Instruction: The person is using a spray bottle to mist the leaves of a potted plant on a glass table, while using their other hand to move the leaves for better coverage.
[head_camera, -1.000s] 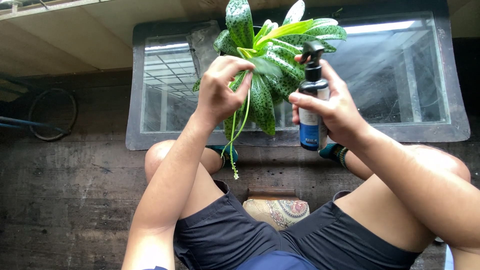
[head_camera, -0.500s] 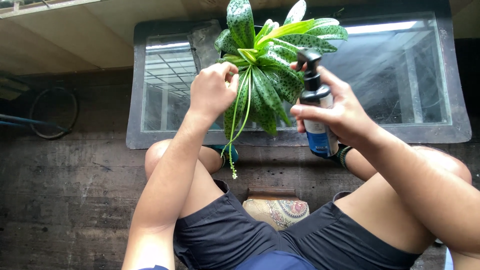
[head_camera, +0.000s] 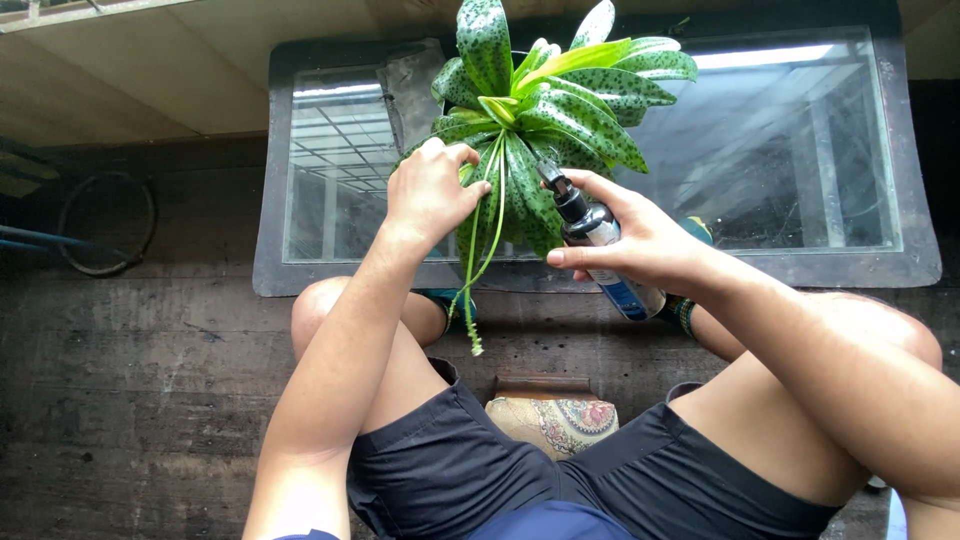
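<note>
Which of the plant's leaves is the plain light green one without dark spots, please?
The narrow yellow-green leaf near the plant's top centre, angling up to the right; every other leaf is darker green with spots.

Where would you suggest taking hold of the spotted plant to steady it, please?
Probably low at the leaf bases, from the left, where the left hand already touches the spotted plant. Its leaves fan outward, and the right hand with the tilted spray bottle fills the right side.

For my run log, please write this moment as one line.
left hand: on leaves of spotted plant | right hand: holds spray bottle, tilted, nozzle toward plant | glass-topped table beneath
</note>
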